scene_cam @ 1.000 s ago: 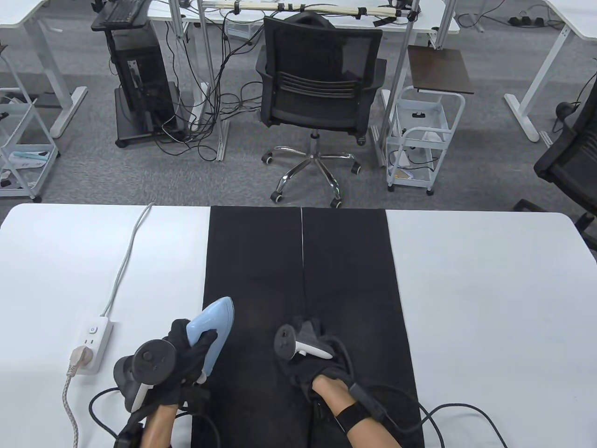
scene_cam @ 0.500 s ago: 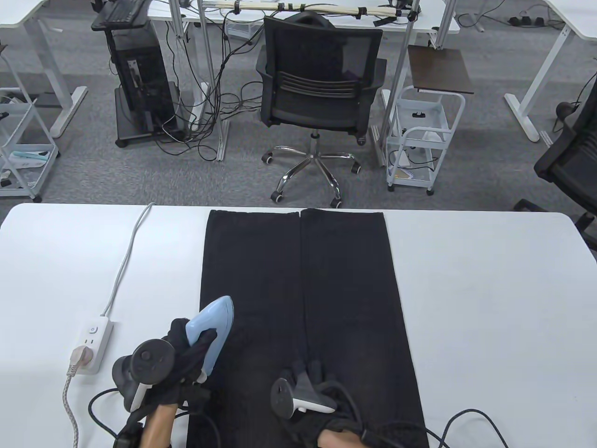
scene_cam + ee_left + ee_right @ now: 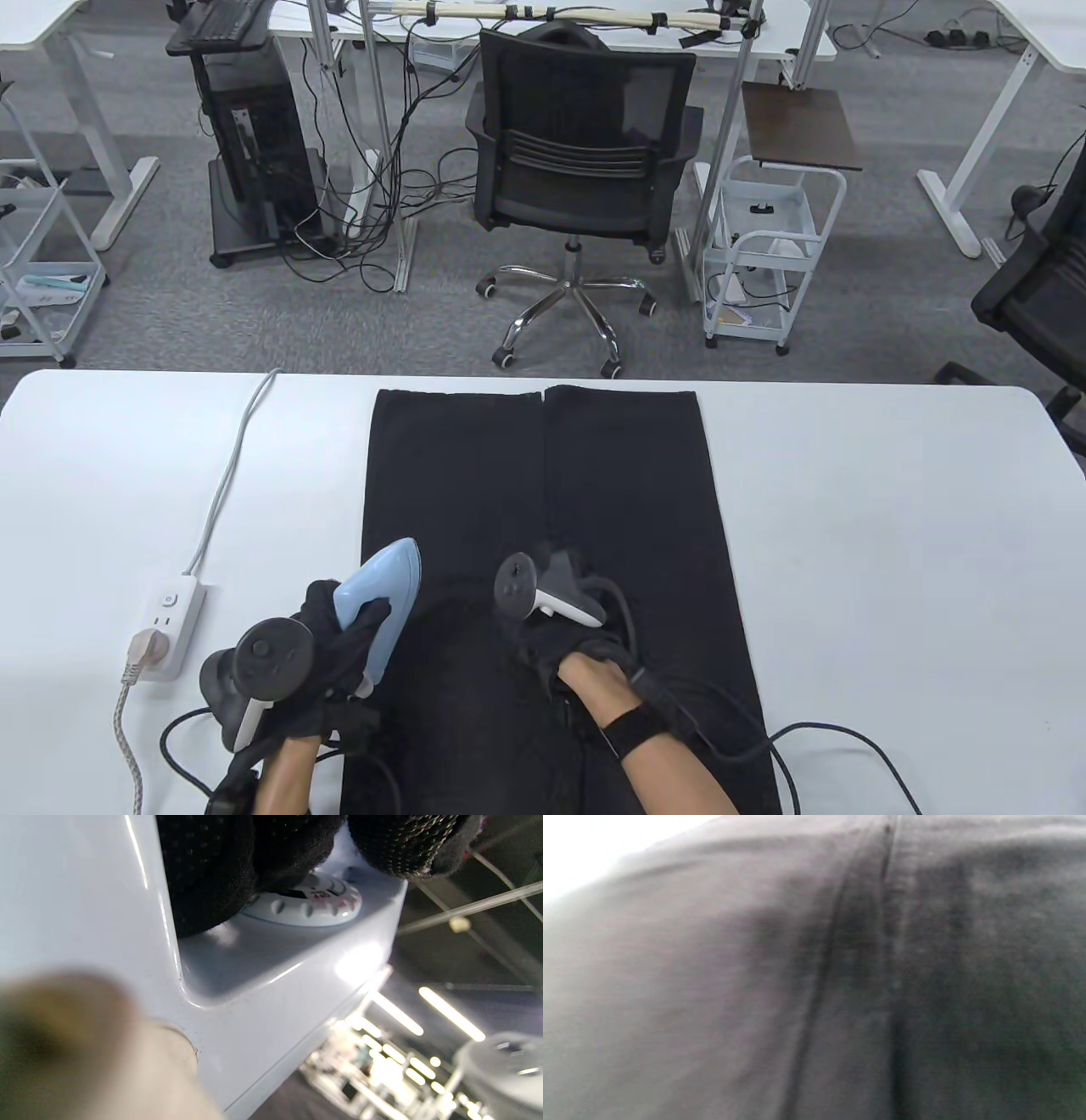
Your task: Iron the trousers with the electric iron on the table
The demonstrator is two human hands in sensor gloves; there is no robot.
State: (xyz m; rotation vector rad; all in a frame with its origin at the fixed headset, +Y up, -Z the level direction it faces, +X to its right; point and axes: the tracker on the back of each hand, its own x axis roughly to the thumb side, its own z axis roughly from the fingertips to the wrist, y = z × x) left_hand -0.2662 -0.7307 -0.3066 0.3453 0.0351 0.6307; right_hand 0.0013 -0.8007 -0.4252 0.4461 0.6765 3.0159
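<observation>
Since half a second ago the right hand (image 3: 567,632) has slid back up the trousers (image 3: 628,501) from the near edge toward the middle of the cloth; the trouser hems, which had drawn in from the far edge of the desk (image 3: 882,526), sit about where they did then. The left hand (image 3: 327,654) and iron (image 3: 379,594) have barely shifted.

Trousers — black, laid flat lengthwise down the centre of the white desk, legs side by side, hems at the far edge, waist end running off the near edge. The right wrist view shows only blurred dark fabric with a seam (image 3: 814,993) running through it.

Right hand rests palm-down on the cloth near the inner seam; the tracker hides its fingers, so I cannot tell whether they lie flat or curled.

Left hand — fingers (image 3: 220,866) wrapped round the handle of the pale blue iron, which sits at the left edge of the left trouser leg, nose pointing away. In the left wrist view the gloved fingers lie just over a white dial (image 3: 309,902) on the iron's body.

A white power strip (image 3: 167,624) lies on the desk left of the iron, with a plug in it and its cord (image 3: 229,475) running to the far edge.
</observation>
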